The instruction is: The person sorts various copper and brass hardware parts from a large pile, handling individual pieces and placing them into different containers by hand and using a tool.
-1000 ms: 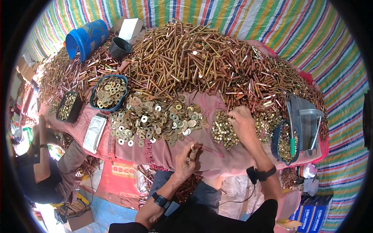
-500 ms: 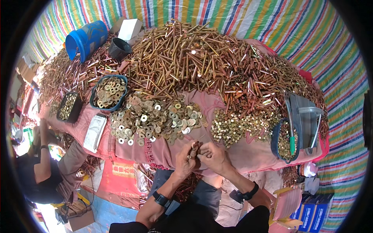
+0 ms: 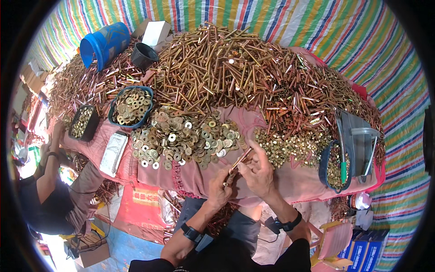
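Between my hands a coppery bolt slants up to the right, over the pink cloth. My left hand is closed around its lower end, and a small round metal end pokes out by those fingers. Thumb and fingers of my right hand pinch the bolt's upper part, partly hiding it. Just beyond my hands lie a heap of flat washers to the left and a spread of small brassy nuts to the right. Behind them rises a large pile of long coppery bolts.
Left stand a tub of washers, a black tray of nuts, a blue bucket and a silvery block. Right are a nut tub, a green-handled tool and a grey dustpan-like container. Another person works at far left.
My right hand has moved up and slightly right, its fingers straighter. The bolt now shows longer between both hands. My left hand has shifted slightly down.
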Motion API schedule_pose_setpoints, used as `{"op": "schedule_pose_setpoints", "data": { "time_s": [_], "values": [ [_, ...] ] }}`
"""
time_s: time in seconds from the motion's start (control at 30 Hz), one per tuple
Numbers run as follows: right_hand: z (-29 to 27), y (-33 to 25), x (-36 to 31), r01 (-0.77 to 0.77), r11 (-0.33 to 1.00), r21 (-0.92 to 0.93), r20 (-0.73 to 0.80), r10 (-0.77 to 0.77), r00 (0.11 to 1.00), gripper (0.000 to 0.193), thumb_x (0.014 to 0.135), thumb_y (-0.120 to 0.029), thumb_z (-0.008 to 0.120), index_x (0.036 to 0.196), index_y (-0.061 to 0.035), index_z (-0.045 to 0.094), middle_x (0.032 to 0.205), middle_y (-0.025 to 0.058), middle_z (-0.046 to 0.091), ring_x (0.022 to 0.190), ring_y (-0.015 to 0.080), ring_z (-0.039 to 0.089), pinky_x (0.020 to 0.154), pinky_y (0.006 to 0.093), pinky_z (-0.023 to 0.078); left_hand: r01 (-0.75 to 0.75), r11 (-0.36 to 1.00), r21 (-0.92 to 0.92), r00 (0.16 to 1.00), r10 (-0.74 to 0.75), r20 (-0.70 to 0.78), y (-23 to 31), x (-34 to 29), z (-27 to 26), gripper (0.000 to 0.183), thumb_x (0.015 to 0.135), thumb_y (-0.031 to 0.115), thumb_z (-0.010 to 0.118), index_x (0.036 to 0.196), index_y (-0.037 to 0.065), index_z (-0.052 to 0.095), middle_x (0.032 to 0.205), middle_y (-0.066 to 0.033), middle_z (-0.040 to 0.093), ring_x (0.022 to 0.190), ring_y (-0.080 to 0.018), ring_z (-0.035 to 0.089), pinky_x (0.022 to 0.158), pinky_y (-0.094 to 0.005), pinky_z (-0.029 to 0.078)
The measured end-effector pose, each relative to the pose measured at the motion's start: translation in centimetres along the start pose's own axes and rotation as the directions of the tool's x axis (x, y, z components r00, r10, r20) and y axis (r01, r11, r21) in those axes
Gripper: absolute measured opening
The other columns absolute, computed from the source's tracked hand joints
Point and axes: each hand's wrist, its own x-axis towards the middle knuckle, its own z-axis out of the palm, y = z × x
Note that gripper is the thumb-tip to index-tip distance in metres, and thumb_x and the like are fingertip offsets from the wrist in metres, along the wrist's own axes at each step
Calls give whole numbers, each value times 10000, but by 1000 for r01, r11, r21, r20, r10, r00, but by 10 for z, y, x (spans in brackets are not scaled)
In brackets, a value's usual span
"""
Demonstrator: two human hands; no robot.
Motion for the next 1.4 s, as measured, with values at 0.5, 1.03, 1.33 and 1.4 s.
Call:
{"op": "schedule_pose_setpoints", "data": {
  "time_s": [0.5,1.03,1.33,1.4],
  "values": [
    [5,-3,-9,-22,1000,-18,4,22,1000,635,960,-25,715,1545,1,469,1067,145,704,809,132,709,667,281,575,-54,998,41,998,54,-16,-1,0,2,459,926,-77,650,1371,31,645,1104,-188,738,975,-351,727,862,-396,579],
    [-3,10,-7,316,816,-484,128,-291,948,214,982,-127,706,1162,-12,716,965,181,677,852,378,690,748,456,557,-216,954,209,963,243,-113,-1,1,2,335,1044,80,648,1368,-1,629,1211,-214,703,1098,-375,698,928,-414,566],
    [-38,50,57,179,475,-862,97,-191,977,152,976,-147,662,1033,-14,709,914,236,641,837,444,647,728,551,469,-92,996,-1,984,91,-154,1,-4,7,397,1039,-5,643,1433,16,602,1126,-162,733,958,-261,735,857,-354,608],
    [-40,52,65,132,487,-863,155,6,988,108,929,-97,635,991,-10,650,949,253,631,912,461,621,778,581,432,-70,997,-42,986,63,-154,0,-5,9,429,1037,-23,641,1460,20,582,1128,-154,735,957,-241,735,836,-343,611]
  ]
}}
